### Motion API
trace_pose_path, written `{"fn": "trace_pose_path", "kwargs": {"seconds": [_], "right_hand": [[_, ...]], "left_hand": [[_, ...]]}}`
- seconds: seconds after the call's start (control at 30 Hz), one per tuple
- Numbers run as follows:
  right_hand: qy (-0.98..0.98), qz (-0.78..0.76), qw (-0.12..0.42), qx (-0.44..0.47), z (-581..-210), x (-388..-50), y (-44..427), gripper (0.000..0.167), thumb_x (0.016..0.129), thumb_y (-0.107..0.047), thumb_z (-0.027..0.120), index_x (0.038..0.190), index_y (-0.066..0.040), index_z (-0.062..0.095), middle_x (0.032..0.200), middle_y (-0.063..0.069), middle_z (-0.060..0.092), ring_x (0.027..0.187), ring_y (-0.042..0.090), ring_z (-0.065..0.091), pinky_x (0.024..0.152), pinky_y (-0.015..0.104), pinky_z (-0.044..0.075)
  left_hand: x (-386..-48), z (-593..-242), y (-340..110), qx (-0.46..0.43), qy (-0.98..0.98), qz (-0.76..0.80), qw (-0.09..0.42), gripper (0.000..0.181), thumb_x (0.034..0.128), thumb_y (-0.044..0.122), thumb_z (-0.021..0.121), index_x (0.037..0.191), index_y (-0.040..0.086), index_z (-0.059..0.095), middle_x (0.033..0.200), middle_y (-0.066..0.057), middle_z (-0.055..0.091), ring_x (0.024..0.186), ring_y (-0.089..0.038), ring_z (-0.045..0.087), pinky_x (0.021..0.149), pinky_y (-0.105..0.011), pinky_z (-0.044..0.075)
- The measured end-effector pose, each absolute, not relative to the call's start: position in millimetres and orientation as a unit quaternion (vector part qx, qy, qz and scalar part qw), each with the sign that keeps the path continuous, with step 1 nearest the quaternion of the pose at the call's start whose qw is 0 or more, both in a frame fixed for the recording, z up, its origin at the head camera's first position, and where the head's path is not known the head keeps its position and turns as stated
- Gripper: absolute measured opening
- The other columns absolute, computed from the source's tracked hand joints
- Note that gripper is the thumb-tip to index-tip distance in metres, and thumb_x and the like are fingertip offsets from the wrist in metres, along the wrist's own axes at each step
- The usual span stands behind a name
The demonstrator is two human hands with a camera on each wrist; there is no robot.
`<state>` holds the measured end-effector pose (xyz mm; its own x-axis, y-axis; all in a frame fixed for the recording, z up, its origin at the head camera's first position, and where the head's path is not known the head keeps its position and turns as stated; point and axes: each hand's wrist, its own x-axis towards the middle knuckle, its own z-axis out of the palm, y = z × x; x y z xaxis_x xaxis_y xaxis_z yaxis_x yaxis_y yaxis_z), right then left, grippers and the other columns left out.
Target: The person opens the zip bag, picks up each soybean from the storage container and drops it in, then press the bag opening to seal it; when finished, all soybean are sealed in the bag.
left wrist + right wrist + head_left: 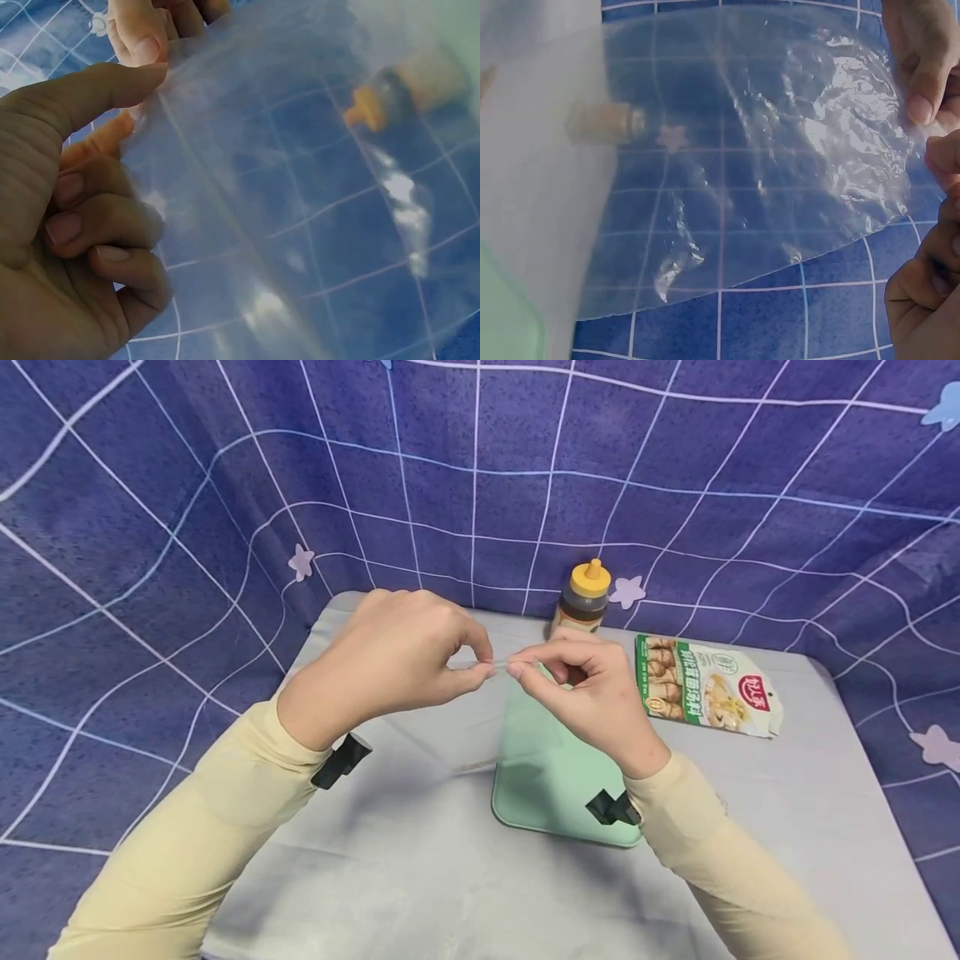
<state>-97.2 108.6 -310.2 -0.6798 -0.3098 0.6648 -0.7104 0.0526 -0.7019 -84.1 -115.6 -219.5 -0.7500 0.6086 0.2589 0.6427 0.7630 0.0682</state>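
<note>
A thin clear plastic bag (pixel 780 135) hangs between my hands, wrinkled and shiny near the gripped part. My left hand (pixel 405 647) pinches its edge between thumb and index finger, the other fingers curled in the left wrist view. Close beside it, my right hand (pixel 592 689) pinches the same edge with thumb and forefinger. Both hands are raised above the table, their fingertips almost meeting. The bag is barely visible in the head view, but through it the left wrist view shows a blurred yellow-capped bottle (pixel 371 109).
A pale green tray (pixel 525 822) lies below the right hand. Behind it stands the sauce bottle (pixel 590 581), partly hidden by that hand. A green-and-white food packet (pixel 708 685) lies on the right. Blue grid-patterned cloth (pixel 510 502) encloses the grey-covered table (pixel 420 877).
</note>
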Motion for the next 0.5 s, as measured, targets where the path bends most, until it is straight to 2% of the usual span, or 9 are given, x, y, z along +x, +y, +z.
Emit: {"fn": "trace_pose_path", "kwargs": {"seconds": [0.27,0.5], "right_hand": [[-0.715,0.579,0.145,0.366,-310.4,-100.7,111.1,0.006,0.087,-0.007,0.081,0.091,-0.011,0.081,0.069,0.000,0.041,0.062,0.019,0.035,0.051,0.026,0.023],[-0.705,0.576,0.175,0.375,-312.5,-98.6,111.7,0.014,0.083,0.002,0.082,0.091,-0.010,0.082,0.067,-0.003,0.042,0.062,0.016,0.037,0.053,0.027,0.026]], "left_hand": [[-86.5,-221.4,-112.0,-0.371,-0.918,-0.082,0.115,0.013,0.0884,0.021,0.071,0.081,0.030,0.078,0.059,0.012,0.048,0.050,-0.011,0.043,0.042,-0.036,0.033],[-85.6,-225.3,-109.1,-0.388,-0.907,-0.100,0.128,0.011,0.0885,0.022,0.072,0.082,0.027,0.079,0.061,0.013,0.050,0.051,-0.011,0.042,0.042,-0.035,0.032]]}}
